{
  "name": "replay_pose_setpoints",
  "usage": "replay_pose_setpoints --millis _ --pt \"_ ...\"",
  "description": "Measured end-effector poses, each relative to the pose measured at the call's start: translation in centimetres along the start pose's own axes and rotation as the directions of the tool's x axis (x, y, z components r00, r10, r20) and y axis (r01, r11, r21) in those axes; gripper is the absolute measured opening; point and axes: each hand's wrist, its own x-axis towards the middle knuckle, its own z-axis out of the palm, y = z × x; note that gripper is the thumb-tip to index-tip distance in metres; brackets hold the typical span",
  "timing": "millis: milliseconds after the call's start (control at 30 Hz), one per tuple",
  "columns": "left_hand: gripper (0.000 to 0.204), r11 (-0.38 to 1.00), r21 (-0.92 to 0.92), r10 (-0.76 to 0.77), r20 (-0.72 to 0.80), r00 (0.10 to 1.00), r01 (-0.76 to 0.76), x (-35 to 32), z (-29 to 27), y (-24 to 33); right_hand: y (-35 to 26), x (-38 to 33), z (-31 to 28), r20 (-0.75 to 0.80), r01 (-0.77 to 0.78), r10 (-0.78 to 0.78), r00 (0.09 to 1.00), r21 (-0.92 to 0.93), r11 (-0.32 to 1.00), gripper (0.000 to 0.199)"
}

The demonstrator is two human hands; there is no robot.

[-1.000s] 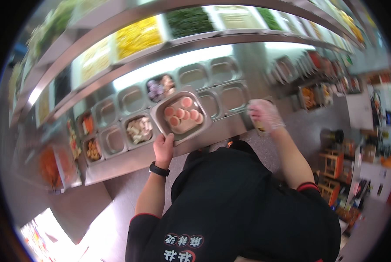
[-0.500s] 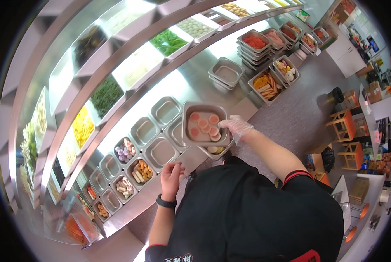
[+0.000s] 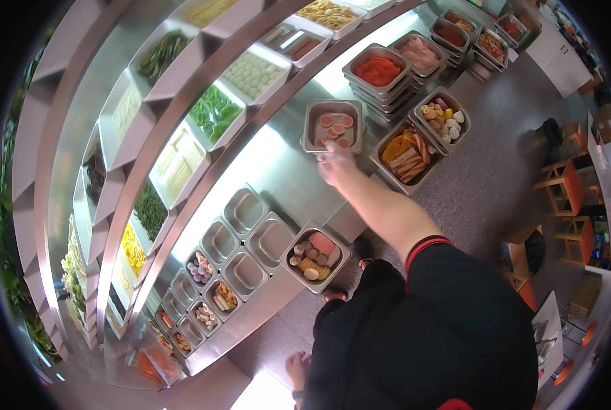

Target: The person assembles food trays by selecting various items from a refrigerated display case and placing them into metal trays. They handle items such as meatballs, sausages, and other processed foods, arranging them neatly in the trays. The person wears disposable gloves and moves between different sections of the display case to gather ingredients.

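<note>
My right hand (image 3: 337,166), in a clear glove, grips the near rim of a square metal pan (image 3: 310,130) holding pink-centred round slices (image 3: 337,126). The pan rests on other metal pans on the steel counter, and its near edge is partly behind my fingers. My left hand (image 3: 297,369) hangs low beside my body, away from the counter, its fingers loosely bent with nothing in them. Near my body, at the counter's front edge, another metal pan (image 3: 343,251) holds greyish balls, yellow rounds and a pink slice.
Several small metal pans (image 3: 245,273) line the counter (image 3: 295,184) at left, some with food pieces. Stacked pans with red food (image 3: 378,71) stand at the back. Beside them are pans of orange and tan pieces (image 3: 406,154). Slanted shelves (image 3: 251,113) of white trays overhang the counter.
My right hand has carried the pan of round slices away and up onto the stacked pans, uncovering the pan of balls near me. My left hand has dropped from the counter to my side.
</note>
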Motion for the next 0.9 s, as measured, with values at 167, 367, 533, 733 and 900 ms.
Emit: replay_pose_setpoints --millis 167,367,533,733,900 --pt "0.019 0.543 0.796 0.217 0.177 0.960 -0.270 -2.3 1.0 -6.5 2.0 0.8 4.5 -0.054 0.028 -0.010 0.999 0.354 0.935 0.042" --pt "0.016 0.941 0.325 -0.053 -0.127 0.991 0.092 -4.8 3.3 -4.7 1.8 1.9 5.8 -0.127 -0.043 0.124 0.984 0.511 0.859 0.059" --pt "0.017 0.772 0.586 0.282 0.030 0.959 -0.246 -7.7 5.0 -3.8 2.4 1.8 4.8 -0.105 -0.194 0.263 0.959 0.434 0.880 0.063" --pt "0.020 0.860 0.444 0.304 -0.046 0.952 -0.253 -10.2 10.6 -9.2 3.1 1.3 0.7 0.327 -0.309 0.311 0.892 -0.060 0.949 0.063" --pt "0.018 0.913 0.351 0.197 0.061 0.978 -0.206 -11.7 20.0 -13.0 -0.4 -6.3 -11.0 0.397 -0.227 0.504 0.767 -0.568 0.791 0.039"
